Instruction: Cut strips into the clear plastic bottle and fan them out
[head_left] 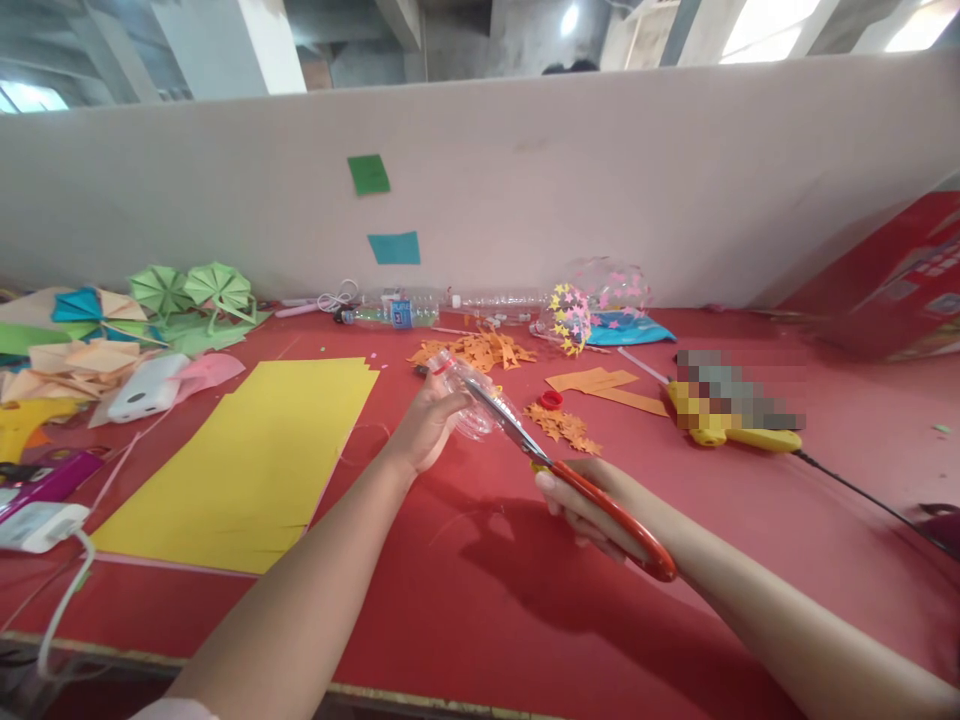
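Gripping clear bottle piece [480,425] in left fingers [453,402], red-handled scissors [634,530] in right fingers [551,484]; imo, take short, slow snips.

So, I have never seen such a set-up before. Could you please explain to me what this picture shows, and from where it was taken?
There is no machine here, only a person's two bare hands. The one picture comes from a camera worn on the head, looking forward and down. The left hand holds a clear plastic bottle part. The right hand holds scissors, whose blades reach the plastic; whether they are cutting is unclear. On the red table lie yellow paper, small orange cut-outs and a red ring-like piece. Green folded paper fans are at the far left.
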